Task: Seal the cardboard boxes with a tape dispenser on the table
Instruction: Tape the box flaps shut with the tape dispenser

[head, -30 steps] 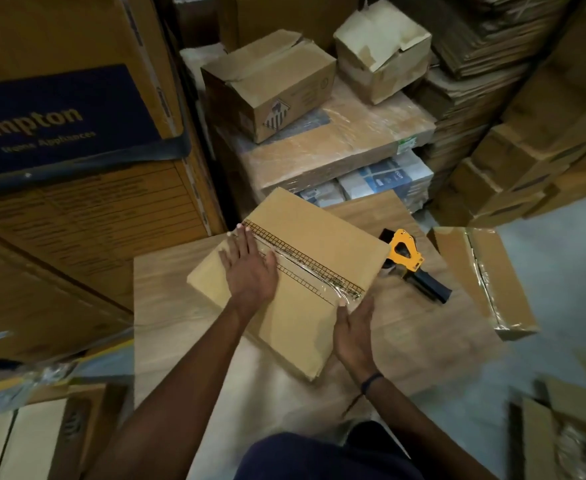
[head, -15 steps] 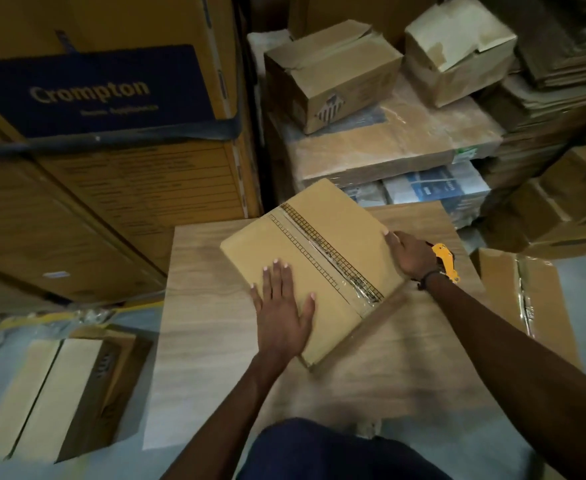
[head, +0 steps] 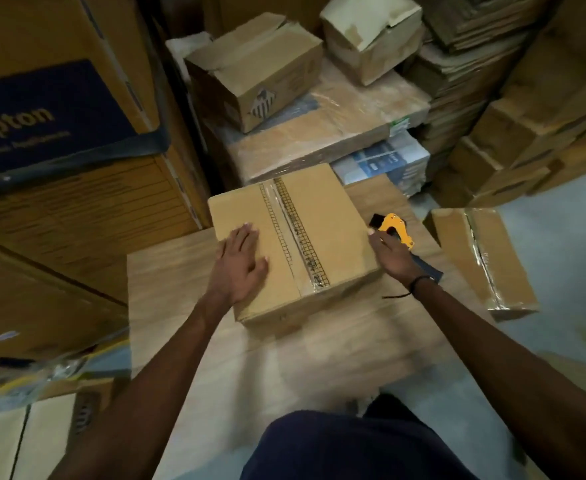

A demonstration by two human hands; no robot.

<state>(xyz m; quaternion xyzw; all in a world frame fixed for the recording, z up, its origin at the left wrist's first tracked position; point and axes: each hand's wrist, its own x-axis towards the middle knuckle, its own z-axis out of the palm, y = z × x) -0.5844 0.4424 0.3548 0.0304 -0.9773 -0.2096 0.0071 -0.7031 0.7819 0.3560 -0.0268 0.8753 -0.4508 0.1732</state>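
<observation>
Stacked cartons fill the room on every side of a small wooden table (head: 167, 289) with a pale grain top. To the left rises a wall of big brown boxes, one with a dark blue panel (head: 42, 116) printed in pale letters. Behind the table's far edge sits a plastic-wrapped bundle (head: 336, 129) with two open, battered boxes on top, and flattened cardboard is piled at the far right. Grey floor shows to the right, where a taped box (head: 485, 261) lies just off the table's right edge.

On the table, toward its far right corner, stands the cardboard box (head: 319, 216), its top seam covered by a strip of clear tape with a dark grid pattern. The left hand (head: 241, 265) lies flat on the box's top, left of the seam, fingers straight and spread. The right hand (head: 393, 258) is at the box's right side, fingers reaching over the yellow and black tape dispenser (head: 393, 225), which lies on the table near its right edge, just beside the box. Whether those fingers have closed on the dispenser I cannot tell. A dark band circles the right wrist.
</observation>
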